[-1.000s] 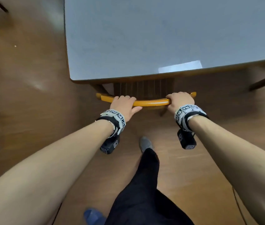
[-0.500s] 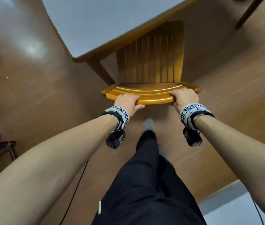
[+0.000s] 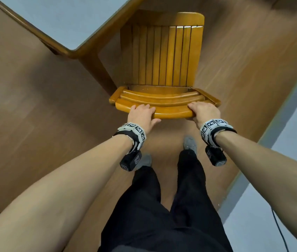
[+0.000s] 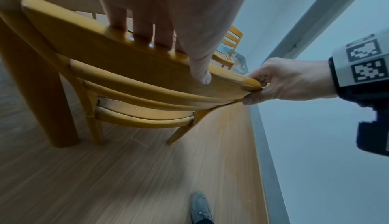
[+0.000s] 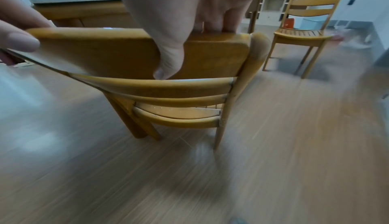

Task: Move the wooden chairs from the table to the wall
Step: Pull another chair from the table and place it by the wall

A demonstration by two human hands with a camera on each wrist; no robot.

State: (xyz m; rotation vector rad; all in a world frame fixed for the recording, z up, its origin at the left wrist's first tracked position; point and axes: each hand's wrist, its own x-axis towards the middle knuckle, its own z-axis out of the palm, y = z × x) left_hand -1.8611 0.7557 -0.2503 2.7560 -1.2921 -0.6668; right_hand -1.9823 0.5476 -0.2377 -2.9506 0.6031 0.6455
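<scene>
Both the left hand (image 3: 141, 113) and the right hand (image 3: 204, 111) are gripping the top rail of the wooden chair (image 3: 162, 57), fingers curled over it. The chair is sitting at twelve o'clock, clear of the surface (image 3: 53, 20). Its legs risk catching the surface's leg at eleven o'clock, or the person's feet.

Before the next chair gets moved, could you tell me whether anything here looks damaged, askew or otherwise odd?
Nothing stands out. The wooden chair looks intact, with left hand and right hand gripping its top rail. A second chair stands upright on the floor.
</scene>
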